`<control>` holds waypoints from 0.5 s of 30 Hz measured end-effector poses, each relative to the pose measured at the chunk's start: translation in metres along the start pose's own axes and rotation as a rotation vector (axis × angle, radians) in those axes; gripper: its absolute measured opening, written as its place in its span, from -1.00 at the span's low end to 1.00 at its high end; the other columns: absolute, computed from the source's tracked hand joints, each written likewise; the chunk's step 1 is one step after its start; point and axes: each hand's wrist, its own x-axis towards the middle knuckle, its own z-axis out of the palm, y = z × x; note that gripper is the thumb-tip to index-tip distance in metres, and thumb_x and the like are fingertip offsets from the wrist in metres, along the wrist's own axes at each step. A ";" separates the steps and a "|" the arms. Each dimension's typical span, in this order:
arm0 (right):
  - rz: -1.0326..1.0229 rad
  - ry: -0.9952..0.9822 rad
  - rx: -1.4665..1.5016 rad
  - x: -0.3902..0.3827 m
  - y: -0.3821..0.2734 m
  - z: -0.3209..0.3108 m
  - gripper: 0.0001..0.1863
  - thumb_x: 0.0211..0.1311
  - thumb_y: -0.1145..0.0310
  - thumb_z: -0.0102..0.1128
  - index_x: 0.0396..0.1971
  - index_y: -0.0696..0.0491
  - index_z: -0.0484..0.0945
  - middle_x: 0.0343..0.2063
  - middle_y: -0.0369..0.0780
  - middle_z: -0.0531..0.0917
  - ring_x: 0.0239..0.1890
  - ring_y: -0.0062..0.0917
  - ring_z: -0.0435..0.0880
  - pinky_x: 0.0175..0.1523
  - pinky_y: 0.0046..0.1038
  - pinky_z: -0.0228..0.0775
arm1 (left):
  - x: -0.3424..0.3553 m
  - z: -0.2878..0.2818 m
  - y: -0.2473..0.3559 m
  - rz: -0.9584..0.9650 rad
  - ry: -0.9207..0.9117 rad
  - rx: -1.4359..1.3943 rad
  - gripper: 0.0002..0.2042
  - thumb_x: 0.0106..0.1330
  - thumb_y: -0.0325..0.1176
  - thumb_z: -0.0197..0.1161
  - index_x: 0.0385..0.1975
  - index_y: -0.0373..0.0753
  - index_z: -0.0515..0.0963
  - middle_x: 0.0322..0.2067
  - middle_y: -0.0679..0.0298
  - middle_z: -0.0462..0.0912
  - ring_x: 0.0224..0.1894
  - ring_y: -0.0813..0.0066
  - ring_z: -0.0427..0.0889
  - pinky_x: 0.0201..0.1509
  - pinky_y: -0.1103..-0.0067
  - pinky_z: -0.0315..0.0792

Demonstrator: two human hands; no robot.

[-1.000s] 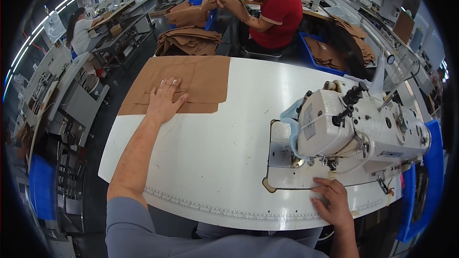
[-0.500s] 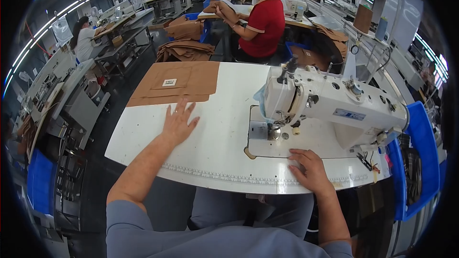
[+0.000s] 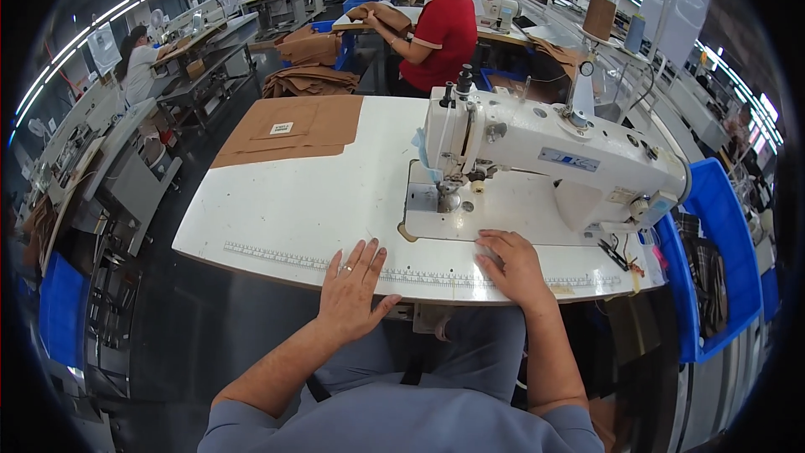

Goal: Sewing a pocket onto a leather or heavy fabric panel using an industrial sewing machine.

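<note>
My left hand (image 3: 350,289) lies flat with fingers spread on the near edge of the white table (image 3: 302,201), over a printed ruler strip. It holds nothing. My right hand (image 3: 514,266) rests palm down on the table edge just in front of the white sewing machine (image 3: 545,155), fingers slightly curled and holding nothing. A stack of brown fabric pieces (image 3: 293,127) with a small white label lies at the table's far left corner, well beyond both hands.
A person in a red shirt (image 3: 442,29) sits beyond the table handling brown fabric. More brown fabric piles (image 3: 309,80) sit behind. A blue bin (image 3: 708,260) stands at the right. Another person (image 3: 137,63) works at benches far left.
My left hand has drawn back from near the brown fabric to the table's near edge. My view has shifted so the sewing machine sits more central. My right hand stays at the front edge.
</note>
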 end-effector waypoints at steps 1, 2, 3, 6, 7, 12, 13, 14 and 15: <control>-0.004 0.019 -0.006 -0.002 0.000 0.000 -0.74 0.15 0.39 0.42 -0.15 0.11 0.69 -0.02 -0.13 0.75 -0.07 -0.16 0.71 0.08 -0.23 0.55 | -0.002 0.004 0.006 -0.002 0.002 -0.010 -0.23 0.47 0.19 0.06 0.49 -0.30 0.25 0.51 -0.03 0.23 0.57 -0.01 0.16 0.59 0.03 -0.08; -0.004 0.011 -0.013 -0.004 0.000 0.000 -0.74 0.15 0.39 0.42 -0.15 0.11 0.69 -0.02 -0.13 0.75 -0.07 -0.16 0.71 0.08 -0.23 0.55 | -0.003 0.008 0.013 0.002 0.044 -0.024 -0.24 0.45 0.16 0.11 0.47 -0.30 0.28 0.49 -0.01 0.27 0.55 0.02 0.20 0.58 0.04 -0.06; 0.000 0.020 -0.015 -0.003 -0.001 0.001 -0.74 0.16 0.39 0.42 -0.15 0.12 0.69 -0.02 -0.13 0.75 -0.06 -0.16 0.71 0.08 -0.23 0.55 | -0.003 0.011 0.017 0.006 0.088 -0.036 -0.25 0.43 0.13 0.17 0.46 -0.30 0.30 0.48 0.02 0.31 0.54 0.04 0.24 0.57 0.05 -0.03; 0.008 0.026 -0.022 -0.003 -0.003 0.002 -0.74 0.16 0.39 0.41 -0.15 0.13 0.69 -0.02 -0.12 0.75 -0.06 -0.16 0.71 0.08 -0.23 0.56 | -0.012 0.025 0.028 0.081 0.153 -0.060 -0.26 0.38 0.09 0.24 0.44 -0.27 0.34 0.46 0.08 0.35 0.51 0.12 0.29 0.55 0.08 -0.03; 0.013 0.027 -0.021 -0.003 -0.004 0.004 -0.74 0.17 0.39 0.41 -0.15 0.13 0.69 -0.02 -0.12 0.75 -0.06 -0.15 0.71 0.08 -0.23 0.56 | -0.016 0.032 0.031 0.080 0.153 -0.060 -0.26 0.38 0.09 0.24 0.44 -0.27 0.34 0.46 0.08 0.35 0.51 0.12 0.29 0.55 0.08 -0.03; 0.010 0.031 -0.022 0.000 -0.002 0.001 -0.74 0.20 0.34 0.40 -0.15 0.11 0.70 -0.03 -0.14 0.75 -0.07 -0.18 0.70 0.09 -0.21 0.53 | -0.020 0.064 0.032 0.168 0.336 0.075 -0.35 0.32 0.05 0.31 0.34 -0.17 0.48 0.38 0.18 0.47 0.43 0.27 0.40 0.54 0.15 -0.10; 0.002 0.043 -0.026 0.001 -0.002 0.001 -0.74 0.20 0.34 0.40 -0.15 0.12 0.70 -0.04 -0.14 0.75 -0.07 -0.18 0.70 0.08 -0.21 0.53 | -0.021 0.068 0.032 0.164 0.333 0.074 -0.35 0.32 0.05 0.31 0.34 -0.17 0.48 0.38 0.18 0.47 0.43 0.27 0.40 0.54 0.15 -0.10; 0.002 0.039 -0.024 -0.001 -0.002 0.001 -0.74 0.20 0.34 0.40 -0.15 0.12 0.70 -0.04 -0.14 0.75 -0.07 -0.18 0.70 0.08 -0.21 0.53 | -0.023 0.072 0.032 0.177 0.366 0.103 -0.38 0.31 0.03 0.32 0.32 -0.15 0.50 0.36 0.21 0.50 0.42 0.30 0.40 0.54 0.16 -0.12; 0.020 0.037 -0.002 -0.004 -0.001 0.001 -0.74 0.20 0.34 0.40 -0.15 0.12 0.70 -0.04 -0.14 0.75 -0.07 -0.18 0.71 0.08 -0.21 0.54 | -0.021 0.074 0.032 0.195 0.404 0.130 -0.41 0.30 0.01 0.33 0.29 -0.12 0.53 0.34 0.24 0.52 0.41 0.34 0.41 0.55 0.18 -0.14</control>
